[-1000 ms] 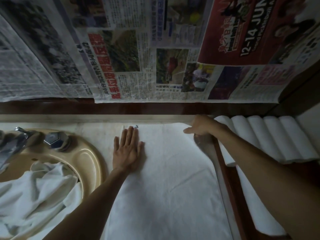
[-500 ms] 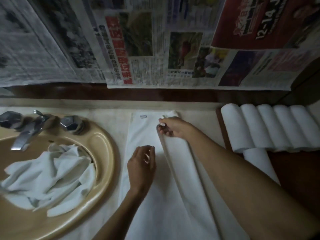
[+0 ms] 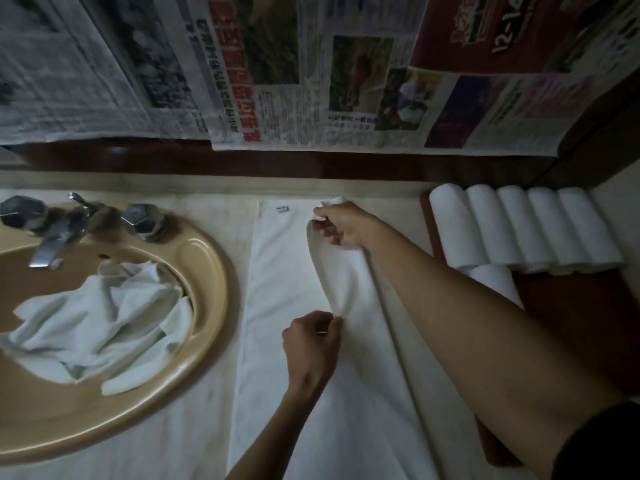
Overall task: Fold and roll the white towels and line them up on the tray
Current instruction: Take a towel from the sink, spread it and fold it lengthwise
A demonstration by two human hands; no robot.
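**Folding the towel lengthwise**

Left of the towel [image 3: 277, 289], loose cloths [image 3: 100, 317] wait in the sink [image 3: 207, 306]. The towel lies flat on the table [image 3: 214, 216]. The left hand [image 3: 311, 344] pinches the lifted edge midway, and the right hand [image 3: 341, 225] pinches its far corner, likely to keep the fold straight. Right of the towel, rolled towels [image 3: 523, 226] line the tray [image 3: 427, 220].

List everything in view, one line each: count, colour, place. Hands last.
Towel being folded: one, white, on the counter.
Rolled towels: five in a row, a sixth in front, white, on the tray.
Tray: one, dark red-brown, right.
Crumpled towels: count unclear, white, in the sink.
Sink: one, tan, left.
Faucet: one, metal.
Newspapers: several, on the wall.
Left hand: pinches the fold.
Right hand: pinches the far edge.
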